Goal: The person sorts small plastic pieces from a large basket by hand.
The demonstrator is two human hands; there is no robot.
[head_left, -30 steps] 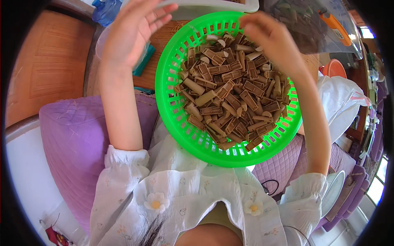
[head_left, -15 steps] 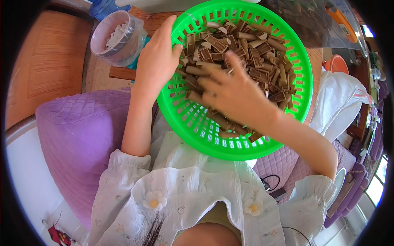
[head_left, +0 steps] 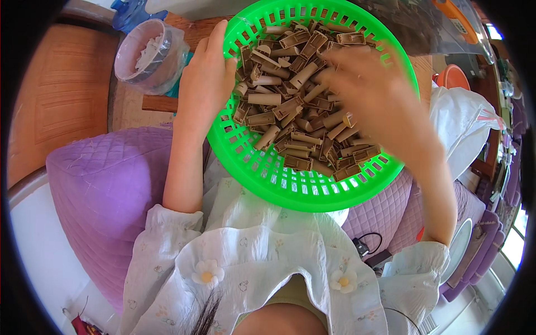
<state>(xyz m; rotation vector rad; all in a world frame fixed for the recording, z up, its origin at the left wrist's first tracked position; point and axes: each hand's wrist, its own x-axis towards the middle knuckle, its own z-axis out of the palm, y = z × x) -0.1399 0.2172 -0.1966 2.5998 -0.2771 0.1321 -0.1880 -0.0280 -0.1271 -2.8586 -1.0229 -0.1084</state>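
A bright green plastic basket with slotted walls is tilted toward me over my lap. Brown plastic pieces, half-round and hollow with ribbed insides, lie heaped in it. My left hand grips the basket's left rim, thumb inside and fingers along the outside. Over the right part of the heap is my right hand, smeared by motion, its fingertips among the pieces. Whether it holds a piece cannot be made out.
Left of the basket stands a plastic-lined bucket with white scraps inside. A purple quilted cushion sits at my left. To the right are a white sack, an orange bowl and a clear bin with an orange-handled tool.
My right hand has swept from the middle of the heap to its right side. Pieces have shifted toward the left and front of the basket. My left hand keeps its grip.
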